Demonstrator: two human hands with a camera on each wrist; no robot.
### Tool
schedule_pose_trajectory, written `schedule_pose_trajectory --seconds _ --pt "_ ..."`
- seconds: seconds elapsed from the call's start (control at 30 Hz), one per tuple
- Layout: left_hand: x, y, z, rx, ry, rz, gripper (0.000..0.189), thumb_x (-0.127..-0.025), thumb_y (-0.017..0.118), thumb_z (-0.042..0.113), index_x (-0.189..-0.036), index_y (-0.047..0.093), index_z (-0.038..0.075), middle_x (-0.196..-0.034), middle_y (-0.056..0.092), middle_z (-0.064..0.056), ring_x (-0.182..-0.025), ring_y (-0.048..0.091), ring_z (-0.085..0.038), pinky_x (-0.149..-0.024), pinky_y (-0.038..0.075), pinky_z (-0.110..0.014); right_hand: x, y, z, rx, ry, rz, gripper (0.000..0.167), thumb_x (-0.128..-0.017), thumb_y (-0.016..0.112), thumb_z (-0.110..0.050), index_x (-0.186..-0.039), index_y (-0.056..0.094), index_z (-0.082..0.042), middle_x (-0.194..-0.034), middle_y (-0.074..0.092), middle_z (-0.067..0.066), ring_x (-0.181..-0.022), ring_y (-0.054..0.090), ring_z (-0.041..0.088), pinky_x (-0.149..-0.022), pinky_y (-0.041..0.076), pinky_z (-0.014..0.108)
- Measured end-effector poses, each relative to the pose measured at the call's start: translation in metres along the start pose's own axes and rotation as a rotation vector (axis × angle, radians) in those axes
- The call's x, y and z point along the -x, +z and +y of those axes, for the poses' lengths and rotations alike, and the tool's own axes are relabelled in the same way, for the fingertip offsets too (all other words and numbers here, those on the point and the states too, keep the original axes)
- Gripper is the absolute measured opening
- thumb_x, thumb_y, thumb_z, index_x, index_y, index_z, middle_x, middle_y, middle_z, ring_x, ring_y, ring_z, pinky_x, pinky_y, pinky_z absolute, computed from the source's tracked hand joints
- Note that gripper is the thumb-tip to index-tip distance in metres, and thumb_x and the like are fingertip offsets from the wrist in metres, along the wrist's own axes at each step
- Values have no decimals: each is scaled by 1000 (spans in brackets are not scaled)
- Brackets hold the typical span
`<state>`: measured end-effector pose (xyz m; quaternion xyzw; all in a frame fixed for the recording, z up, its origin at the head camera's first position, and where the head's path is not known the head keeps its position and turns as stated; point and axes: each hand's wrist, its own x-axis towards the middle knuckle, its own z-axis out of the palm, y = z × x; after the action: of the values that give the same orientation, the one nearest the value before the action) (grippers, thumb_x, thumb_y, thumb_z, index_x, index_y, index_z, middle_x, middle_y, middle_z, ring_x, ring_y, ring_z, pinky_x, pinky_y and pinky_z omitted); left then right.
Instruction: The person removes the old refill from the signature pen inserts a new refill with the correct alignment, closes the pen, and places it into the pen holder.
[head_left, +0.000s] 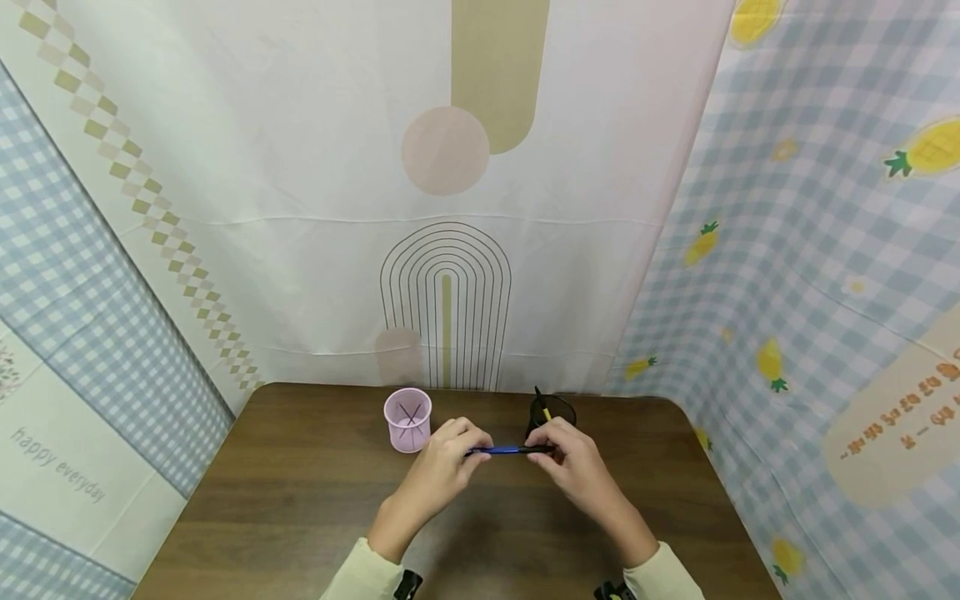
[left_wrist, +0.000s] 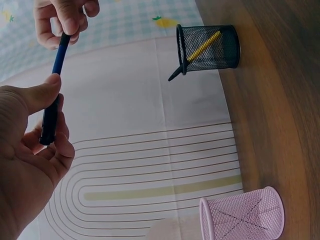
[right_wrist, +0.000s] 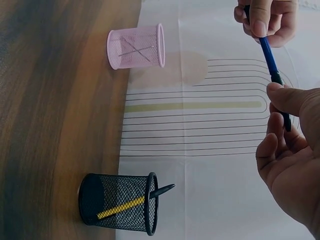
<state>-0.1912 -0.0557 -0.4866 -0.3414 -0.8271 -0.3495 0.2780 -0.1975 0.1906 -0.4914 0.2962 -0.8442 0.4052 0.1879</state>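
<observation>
A blue pen with dark ends (head_left: 506,450) is held level above the table between both hands. My left hand (head_left: 448,460) pinches its left end between thumb and fingers; in the left wrist view that black end (left_wrist: 49,122) pokes out below the thumb. At the opposite end, my right hand (head_left: 576,462) pinches the pen, and in the right wrist view a dark tip (right_wrist: 287,122) shows past the thumb. Behind the right hand stands a black mesh pen cup (left_wrist: 210,47), holding a yellow and black pen (right_wrist: 122,207) that leans over the rim.
A pink mesh pen cup (head_left: 408,421) stands on the brown wooden table (head_left: 300,483), just left of and behind the left hand. Patterned cloth (head_left: 315,283) hangs right behind the table's back edge, and checked cloth (head_left: 810,275) hangs along the right side.
</observation>
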Motion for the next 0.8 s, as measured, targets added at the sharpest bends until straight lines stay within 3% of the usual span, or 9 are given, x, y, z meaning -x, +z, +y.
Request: schedule_pose_trajectory --seconds 0.23,0.4,0.63,0.8 --pt "0 0 1 1 -1 13 19 -80 85 4 -92 73 13 -89 67 4 -87 63 -13 -75 54 -26 0 0 -2 8 19 12 35 -77 86 4 -99 69 -18 -91 62 -6 -71 53 1 -58 48 20" --pt "0 1 1 -2 4 20 21 -78 86 3 -92 73 13 -89 66 4 -86 62 -13 -74 54 -26 1 -3 -3 3 49 -25 36 -78 87 1 -104 69 -16 -96 63 -5 -75 56 3 -60 49 20" --pt "0 1 0 -9 -3 15 22 -78 87 2 -92 73 13 -89 66 4 -87 62 -13 -74 54 -26 -1 -9 -4 -7 123 -113 27 -91 79 -16 -115 69 -23 -99 64 -9 -79 57 2 -64 50 22" --pt "0 1 0 -14 2 15 20 -79 86 4 -92 73 13 -89 66 4 -88 62 -12 -75 53 -25 -4 -13 -3 7 176 -174 14 -101 68 -26 -113 73 -30 -100 65 -16 -77 56 2 -66 50 23"
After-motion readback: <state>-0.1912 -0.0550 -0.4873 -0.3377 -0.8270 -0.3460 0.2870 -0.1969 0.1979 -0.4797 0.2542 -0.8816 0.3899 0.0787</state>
